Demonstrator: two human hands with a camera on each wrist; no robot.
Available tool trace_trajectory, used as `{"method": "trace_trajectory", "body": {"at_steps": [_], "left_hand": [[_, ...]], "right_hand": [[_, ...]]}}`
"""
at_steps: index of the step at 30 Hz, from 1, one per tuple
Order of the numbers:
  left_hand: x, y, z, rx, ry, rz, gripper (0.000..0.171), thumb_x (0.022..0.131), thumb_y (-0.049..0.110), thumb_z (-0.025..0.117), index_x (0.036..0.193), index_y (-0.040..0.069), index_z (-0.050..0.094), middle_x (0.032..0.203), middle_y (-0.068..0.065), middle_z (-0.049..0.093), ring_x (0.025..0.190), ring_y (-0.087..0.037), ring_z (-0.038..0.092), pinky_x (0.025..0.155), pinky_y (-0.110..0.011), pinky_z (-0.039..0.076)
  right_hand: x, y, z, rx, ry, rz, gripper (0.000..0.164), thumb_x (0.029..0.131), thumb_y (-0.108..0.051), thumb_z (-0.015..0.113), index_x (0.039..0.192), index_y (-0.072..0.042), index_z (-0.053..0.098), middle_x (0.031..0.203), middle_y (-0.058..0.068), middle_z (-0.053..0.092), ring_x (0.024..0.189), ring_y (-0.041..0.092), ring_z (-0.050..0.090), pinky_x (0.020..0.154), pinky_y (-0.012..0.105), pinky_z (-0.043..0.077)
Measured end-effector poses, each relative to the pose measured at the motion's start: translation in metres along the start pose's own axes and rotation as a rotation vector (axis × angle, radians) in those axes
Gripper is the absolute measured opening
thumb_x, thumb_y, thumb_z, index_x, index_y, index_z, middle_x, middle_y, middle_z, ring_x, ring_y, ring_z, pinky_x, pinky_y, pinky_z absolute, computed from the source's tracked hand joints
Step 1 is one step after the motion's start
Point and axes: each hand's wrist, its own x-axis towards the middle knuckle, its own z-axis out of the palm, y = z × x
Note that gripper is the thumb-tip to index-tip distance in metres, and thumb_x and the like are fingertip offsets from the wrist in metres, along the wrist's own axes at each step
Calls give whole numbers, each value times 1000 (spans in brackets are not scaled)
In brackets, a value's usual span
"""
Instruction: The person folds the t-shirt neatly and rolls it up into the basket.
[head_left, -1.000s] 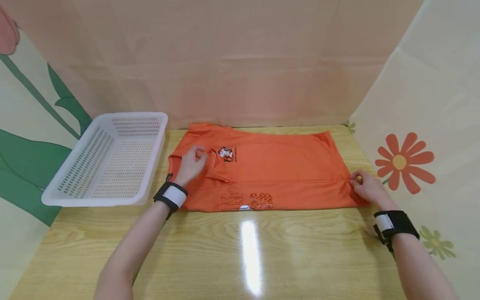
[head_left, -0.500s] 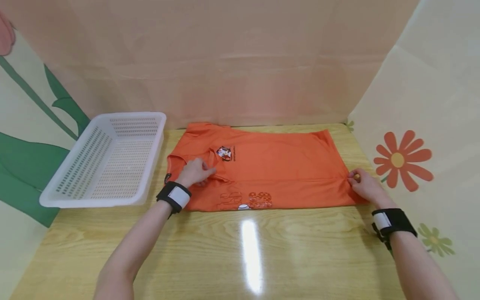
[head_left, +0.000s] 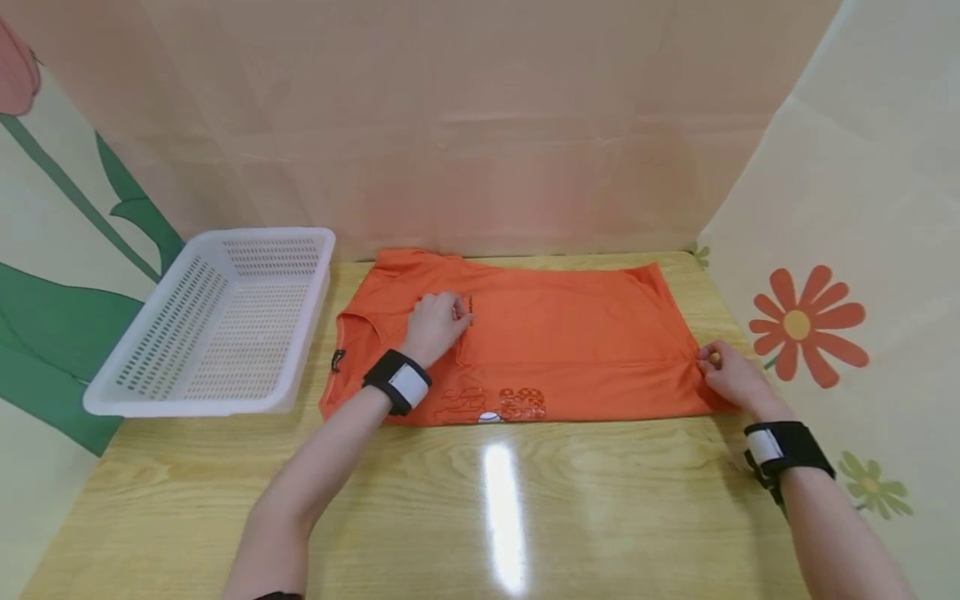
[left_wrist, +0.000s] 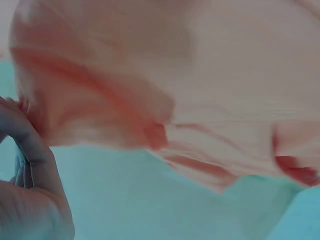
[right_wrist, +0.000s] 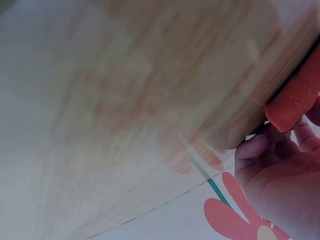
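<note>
An orange T-shirt (head_left: 570,317) lies spread sideways on the table, its neckline at the left and its hem at the right. A lengthwise strip along the near side is folded over and bears a dark red print with a white ball. My left hand (head_left: 437,325) is over the upper chest and hides most of the small logo; in the left wrist view its fingertips pinch gathered cloth (left_wrist: 100,115). At the near right, my right hand (head_left: 731,377) pinches the hem corner, and the stitched hem (right_wrist: 292,102) shows between its fingers in the right wrist view.
A white perforated plastic basket (head_left: 255,325) stands left of the T-shirt. The wooden table (head_left: 615,500) extends toward me, with a bright light reflection on it. A plain backdrop (head_left: 480,125) rises behind, and flower-patterned sheets flank both sides.
My left hand has moved right and slightly away from me, from near the neckline to over the logo. The chest cloth under it has shifted. My right hand stays at the hem.
</note>
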Motion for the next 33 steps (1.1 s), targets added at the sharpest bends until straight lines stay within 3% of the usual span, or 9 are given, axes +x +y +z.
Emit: {"method": "trace_trajectory", "body": {"at_steps": [3, 6, 10, 13, 16, 21, 25, 31, 33], "left_hand": [[0, 9, 14, 144, -25, 79, 15, 102, 22, 69, 94, 10, 70, 82, -9, 72, 74, -29, 72, 56, -36, 50], [-6, 13, 24, 172, -130, 153, 17, 105, 20, 64, 115, 9, 71, 103, -11, 77, 85, -31, 75, 63, -42, 58], [-24, 7, 23, -3, -250, 232, 36, 106, 18, 61, 140, 7, 62, 137, -13, 70, 115, -30, 73, 88, -45, 61], [-41, -8, 9, -129, -212, 246, 36, 106, 14, 60, 141, 4, 61, 141, -15, 67, 124, -32, 68, 100, -47, 58], [-60, -34, -11, -150, -88, 205, 30, 103, 8, 61, 133, 1, 65, 130, -18, 71, 117, -34, 69, 97, -48, 58], [-95, -85, -36, -50, 82, 54, 24, 98, 7, 67, 119, -4, 70, 113, -23, 73, 109, -42, 68, 96, -53, 55], [-115, -107, -44, -45, 70, -30, 31, 97, 17, 72, 114, -8, 68, 105, -26, 71, 102, -43, 67, 92, -55, 54], [-126, -115, -51, -78, -28, -114, 34, 99, 27, 73, 106, -5, 69, 85, -13, 62, 81, -26, 60, 75, -36, 48], [-127, -116, -53, -91, -39, -131, 31, 99, 25, 73, 105, -5, 70, 83, -11, 61, 79, -24, 59, 73, -32, 46]], "right_hand": [[-1, 0, 3, -3, 9, -8, 26, 102, -12, 51, 118, 8, 49, 95, 27, 60, 83, 36, 56, 69, 33, 40], [-3, -1, 5, 7, 1, -10, 26, 102, -12, 50, 118, 8, 48, 95, 27, 59, 82, 36, 55, 69, 33, 40], [-5, 1, 4, 13, -10, -4, 26, 103, -12, 49, 120, 8, 47, 97, 28, 58, 81, 36, 54, 68, 34, 38], [-5, 3, 3, 0, 4, -1, 26, 104, -12, 49, 121, 7, 48, 97, 28, 58, 80, 35, 54, 68, 34, 38], [-6, 6, 1, -6, 21, -19, 26, 106, -14, 49, 121, 8, 48, 95, 27, 59, 80, 34, 55, 67, 33, 39], [-14, 10, -5, -4, 65, -135, 35, 108, -16, 55, 127, 12, 48, 88, 24, 62, 73, 25, 55, 64, 29, 40], [-22, 15, -8, -35, 89, -207, 49, 104, -18, 65, 133, 18, 48, 85, 23, 63, 71, 22, 54, 62, 29, 42], [-26, 21, -7, -65, 68, -189, 56, 102, -21, 69, 131, 23, 49, 107, 43, 64, 91, 50, 66, 81, 60, 56], [-23, 20, -7, -49, 60, -183, 53, 104, -21, 66, 130, 22, 51, 109, 44, 64, 93, 51, 65, 79, 57, 57]]}}
